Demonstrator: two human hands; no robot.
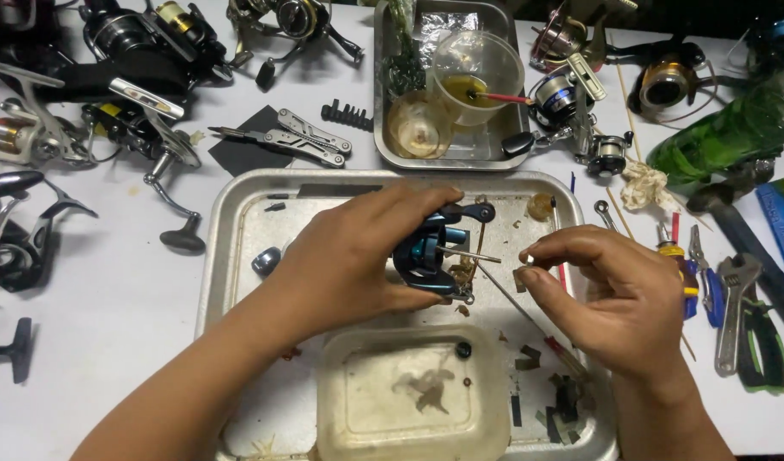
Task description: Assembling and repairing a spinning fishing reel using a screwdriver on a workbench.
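**Blue reel body held over the steel tray**

Your left hand [358, 256] is gripping a blue and black metal fishing reel body [430, 252], fingers curled over its top and thumb pressing from below. You are holding it above the middle of the large shallow stainless steel tray [238, 230] that is sitting at the near edge of the white desk [110, 316]. A thin metal shaft [470, 253] is sticking out of the reel toward your right hand [618, 299], which is pinching a small pale part [526, 258] between thumb and forefinger, just beside the shaft's tip. A cloudy square plastic container [413, 397] is lying in the tray's near side, below both hands. Toward the desk's far edge, a smaller steel tray [383, 119] is carrying a clear plastic cup [477, 72]. An adjustable wrench [735, 307] is resting near the right edge, and several fishing reels [136, 51] are crowding the far left corner.
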